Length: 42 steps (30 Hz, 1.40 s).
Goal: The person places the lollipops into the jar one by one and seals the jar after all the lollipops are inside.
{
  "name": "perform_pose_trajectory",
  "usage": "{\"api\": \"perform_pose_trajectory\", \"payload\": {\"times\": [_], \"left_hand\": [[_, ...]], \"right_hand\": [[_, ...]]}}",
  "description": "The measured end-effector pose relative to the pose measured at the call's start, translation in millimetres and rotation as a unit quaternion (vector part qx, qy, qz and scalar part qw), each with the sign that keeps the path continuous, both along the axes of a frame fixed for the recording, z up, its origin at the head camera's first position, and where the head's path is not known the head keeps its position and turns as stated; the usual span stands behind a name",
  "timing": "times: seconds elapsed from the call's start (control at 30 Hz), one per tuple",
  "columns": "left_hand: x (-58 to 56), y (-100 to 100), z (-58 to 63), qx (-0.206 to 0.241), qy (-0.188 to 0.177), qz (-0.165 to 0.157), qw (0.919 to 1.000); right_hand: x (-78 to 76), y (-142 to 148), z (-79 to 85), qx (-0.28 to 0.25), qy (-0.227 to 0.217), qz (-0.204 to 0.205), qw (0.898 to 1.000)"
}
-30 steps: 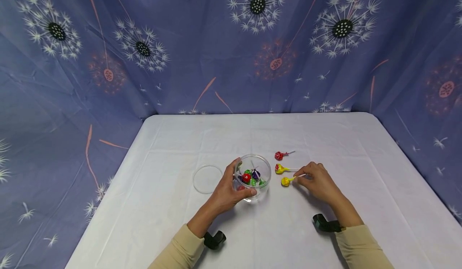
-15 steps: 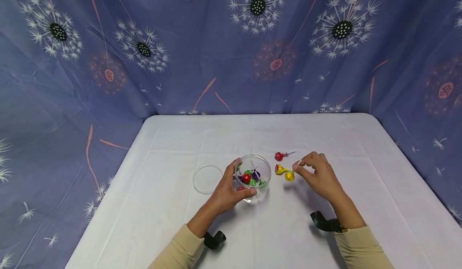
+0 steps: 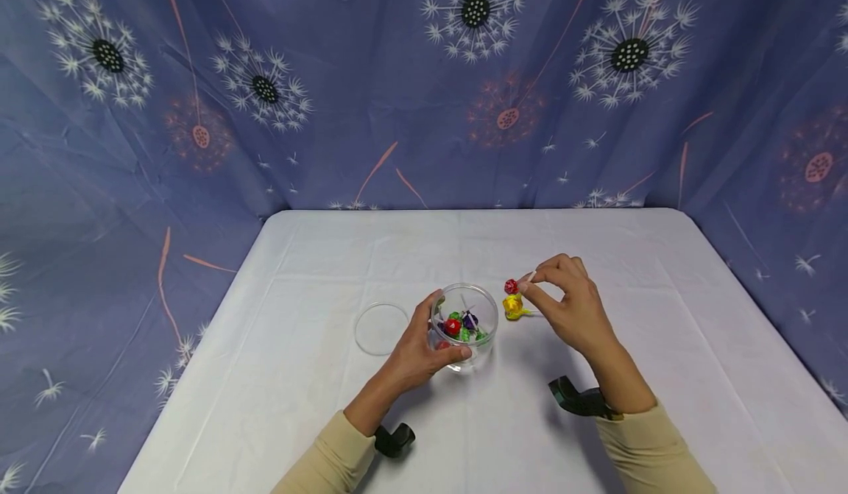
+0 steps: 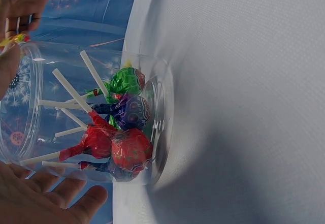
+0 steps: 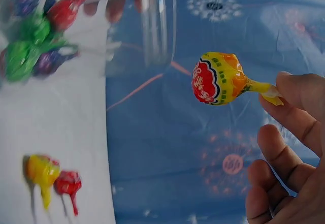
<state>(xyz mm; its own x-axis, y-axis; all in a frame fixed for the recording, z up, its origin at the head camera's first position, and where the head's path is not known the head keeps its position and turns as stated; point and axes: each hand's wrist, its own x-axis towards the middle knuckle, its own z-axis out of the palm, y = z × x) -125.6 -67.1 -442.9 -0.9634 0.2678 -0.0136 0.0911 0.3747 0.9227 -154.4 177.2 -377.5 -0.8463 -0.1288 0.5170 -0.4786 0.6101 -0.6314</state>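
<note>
While a yellow lollipop is held up beside a jar, both hands are occupied

The lollipop is in the air to the right of the jar, candy end tipped toward it, its stick pinched between thumb and forefinger of the right hand, the other fingers bent. The open jar, base on the table, contains red, green and purple sweets on sticks. The left hand clasps its left side, thumb in front; the hands are apart. A second yellow lollipop and a red lollipop lie right of the jar. Left of it lies a clear round lid. Creased white cloth covers the table, round at its far corners. Behind and along both sides hangs a blue curtain with white and pink dandelions. Both forearms reach in from the near side in tan sleeves.
</note>
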Motion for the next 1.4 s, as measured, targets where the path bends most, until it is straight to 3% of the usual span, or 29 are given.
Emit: {"api": "perform_pose_trajectory", "payload": {"times": [0.2,0.6,1.03,1.4], "left_hand": [[-0.1,0.0,0.0,0.002,0.001,0.0,1.0],[-0.4,-2.1,1.0,0.017,0.005,-0.012,0.9998],[-1.3,-2.3,0.5,0.006,-0.003,-0.013,0.9999],[-2.2,-2.8,0.6,0.006,-0.003,-0.012,0.9999]], "right_hand": [[-1.1,-17.4,2.5,-0.013,0.006,0.036,0.999],[-2.5,-48.2,-8.5,0.019,-0.016,0.066,0.998],[-11.3,-55.6,-26.4,0.051,-0.018,0.059,0.997],[-12.0,-59.3,-29.6,0.094,-0.024,0.05,0.994]]}}
